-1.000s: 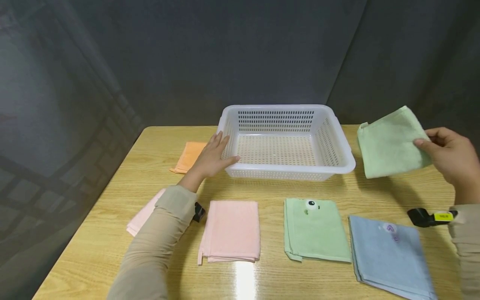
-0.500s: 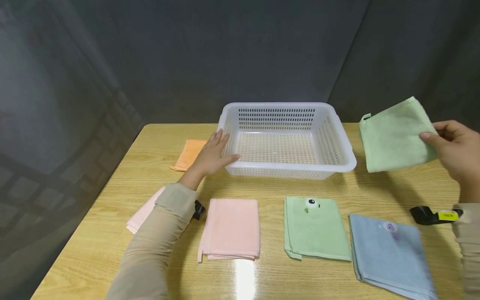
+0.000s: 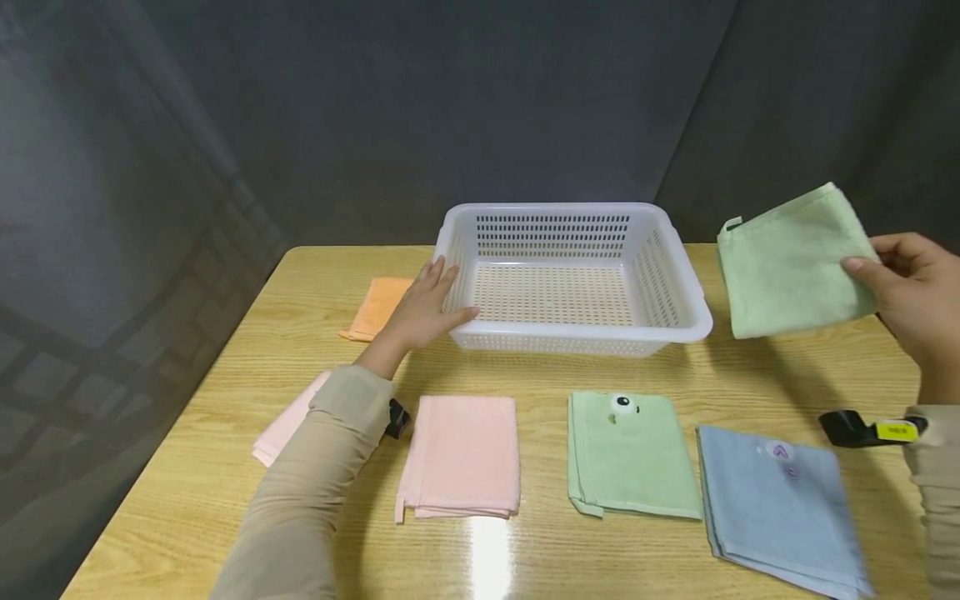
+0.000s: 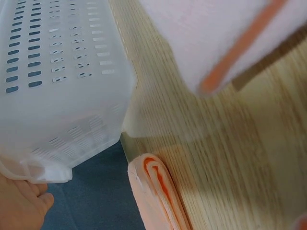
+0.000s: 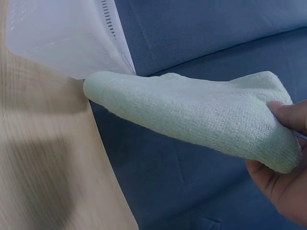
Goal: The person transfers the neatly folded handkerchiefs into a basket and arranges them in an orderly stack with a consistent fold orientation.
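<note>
My right hand (image 3: 917, 287) pinches a folded green towel (image 3: 795, 265) at its right edge, thumb on the near face, and holds it in the air right of the white plastic basket (image 3: 577, 335). In the right wrist view the green towel (image 5: 187, 112) hangs near the basket's corner, gripped between thumb and fingers. My left hand (image 3: 422, 310) rests on the basket's left rim, fingers spread and fairly straight, thumb over the front corner. The left wrist view shows only part of the left hand (image 4: 21, 203) beside the rim. Inside the basket I see only its slotted floor.
On the wooden table (image 3: 540, 550) lie a pink towel (image 3: 465, 454), a second green towel (image 3: 633, 458) with an eye design and a blue towel (image 3: 783, 508). Further left are an orange towel (image 3: 381, 307) and another pink towel (image 3: 288, 421), partly behind my sleeve. Dark curtains hang behind.
My right hand has shifted slightly up and to the right, carrying the green towel. The left hand stays on the basket rim, and the towels on the table have not moved.
</note>
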`<state>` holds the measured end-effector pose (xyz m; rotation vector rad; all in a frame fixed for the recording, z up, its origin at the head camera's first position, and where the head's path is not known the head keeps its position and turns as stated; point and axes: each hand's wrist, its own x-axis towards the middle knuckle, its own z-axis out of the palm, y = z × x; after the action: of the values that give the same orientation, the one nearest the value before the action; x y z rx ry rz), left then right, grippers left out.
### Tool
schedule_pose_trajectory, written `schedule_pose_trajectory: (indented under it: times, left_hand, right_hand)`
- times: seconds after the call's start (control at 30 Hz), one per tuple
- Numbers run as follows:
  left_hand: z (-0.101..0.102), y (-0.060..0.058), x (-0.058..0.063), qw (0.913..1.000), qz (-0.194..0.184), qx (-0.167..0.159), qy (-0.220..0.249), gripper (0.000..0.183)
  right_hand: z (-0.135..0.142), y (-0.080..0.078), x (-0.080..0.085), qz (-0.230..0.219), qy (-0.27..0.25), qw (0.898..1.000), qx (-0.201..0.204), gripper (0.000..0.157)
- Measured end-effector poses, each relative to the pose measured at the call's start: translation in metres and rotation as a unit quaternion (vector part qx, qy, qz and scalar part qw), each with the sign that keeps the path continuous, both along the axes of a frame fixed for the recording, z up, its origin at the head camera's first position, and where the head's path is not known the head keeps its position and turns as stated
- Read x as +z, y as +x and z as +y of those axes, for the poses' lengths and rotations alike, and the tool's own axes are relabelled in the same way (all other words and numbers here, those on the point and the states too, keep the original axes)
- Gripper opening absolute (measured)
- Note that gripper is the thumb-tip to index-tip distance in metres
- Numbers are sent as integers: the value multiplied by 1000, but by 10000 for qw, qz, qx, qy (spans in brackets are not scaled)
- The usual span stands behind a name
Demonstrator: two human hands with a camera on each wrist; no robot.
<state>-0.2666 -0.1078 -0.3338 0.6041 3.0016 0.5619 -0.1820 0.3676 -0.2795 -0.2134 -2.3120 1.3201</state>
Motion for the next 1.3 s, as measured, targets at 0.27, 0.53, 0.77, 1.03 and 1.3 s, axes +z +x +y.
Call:
schedule_pose_trajectory:
  times: [0.27, 0.53, 0.77, 1.03, 1.3]
  left_hand:
    - [1, 0, -1, 10000, -54, 18, -24, 81]
    - [0, 0, -2, 10000, -53, -20, -31, 81]
    - [-1, -1, -2, 10000, -72, 1, -24, 82]
    - [0, 0, -1, 10000, -59, -36, -30, 82]
    - [0, 1, 1, 10000, -29, -25, -27, 81]
  right_hand:
    - [-4, -2, 6, -24, -20, 9999, -129, 16]
    - [-10, -1, 8, 70, 114, 9997, -209, 16]
    - [-17, -2, 11, 112, 203, 9993, -287, 16]
    - [-21, -2, 14, 97, 306, 9989, -336, 15]
    - [-26, -3, 17, 85, 356, 9986, -381, 15]
